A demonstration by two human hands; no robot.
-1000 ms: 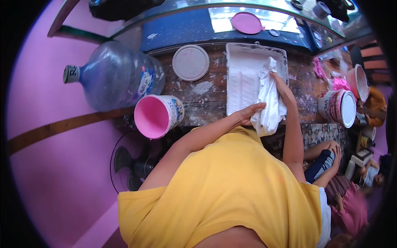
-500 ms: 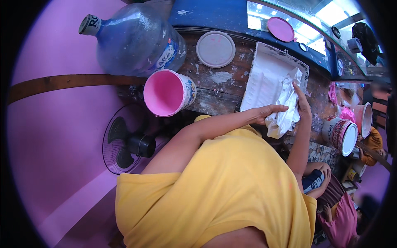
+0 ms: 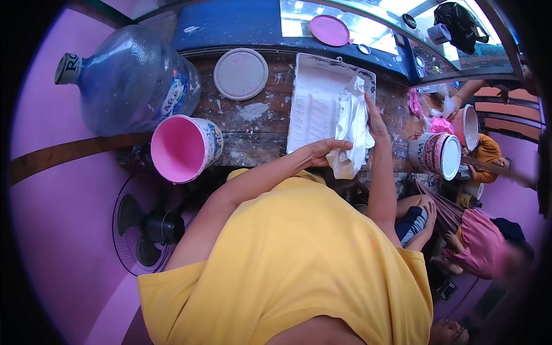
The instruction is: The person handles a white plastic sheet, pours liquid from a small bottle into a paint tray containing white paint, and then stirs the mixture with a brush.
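A crumpled white plastic sheet (image 3: 351,129) is between my hands, over the near right part of a white paint tray (image 3: 310,103). My left hand (image 3: 323,150) grips its lower left side, thumb on top and the other fingers hidden beneath. Along its right side lies my right hand (image 3: 376,122), fingers reaching up behind the edge and holding it. The tray's ribbed inside is coated white.
On the paint-stained wooden table (image 3: 247,141) are a pink-lined bucket (image 3: 179,149), a round lid (image 3: 241,73), a big water jug (image 3: 135,80) and a paint can (image 3: 434,154). A fan (image 3: 146,227) stands at left. Other people sit at right; one's hand (image 3: 454,106) reaches near a pink-stained bucket (image 3: 467,127).
My view has swung to the right, so the table and its things sit farther left. Both hands stay on the white plastic sheet. Another person's arm now shows at the far right.
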